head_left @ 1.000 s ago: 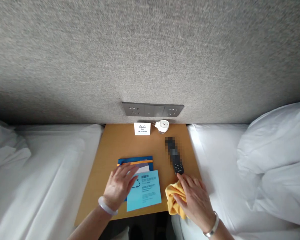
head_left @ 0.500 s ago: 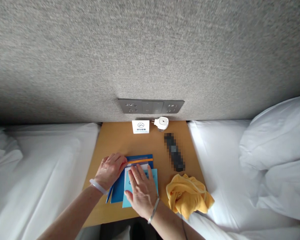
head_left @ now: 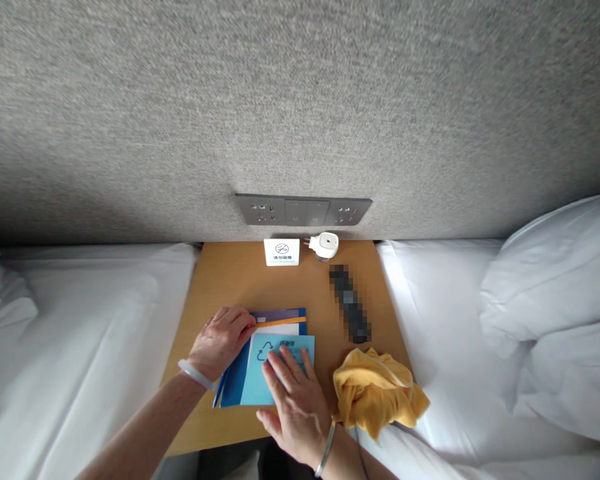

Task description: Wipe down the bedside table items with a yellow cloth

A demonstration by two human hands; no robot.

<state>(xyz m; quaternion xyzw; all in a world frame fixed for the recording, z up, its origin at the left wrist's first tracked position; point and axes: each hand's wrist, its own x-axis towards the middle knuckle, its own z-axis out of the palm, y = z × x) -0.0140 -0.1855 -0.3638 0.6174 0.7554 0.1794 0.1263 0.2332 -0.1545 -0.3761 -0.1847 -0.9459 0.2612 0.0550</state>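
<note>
A small stack of cards lies on the wooden bedside table (head_left: 230,283): a light blue card (head_left: 257,373) on top, a white card and dark blue folders (head_left: 280,320) beneath. My left hand (head_left: 220,341) rests on the stack's left edge, its fingers curled over the folder's corner. Lying flat on the light blue card is my right hand (head_left: 293,397), fingers stretched out and holding nothing. A crumpled yellow cloth (head_left: 377,393) sits loose at the table's front right corner, just right of my right wrist.
A dark remote control (head_left: 350,303) lies right of the cards. A white no-smoking sign (head_left: 281,252) and a white plug adapter (head_left: 324,245) stand at the back, under a grey wall socket panel (head_left: 303,211). White beds flank the table, with a pillow (head_left: 555,280) on the right.
A second ago my right hand held the yellow cloth by the remote; it has let go and moved left onto the cards. The light blue card has slid toward me.
</note>
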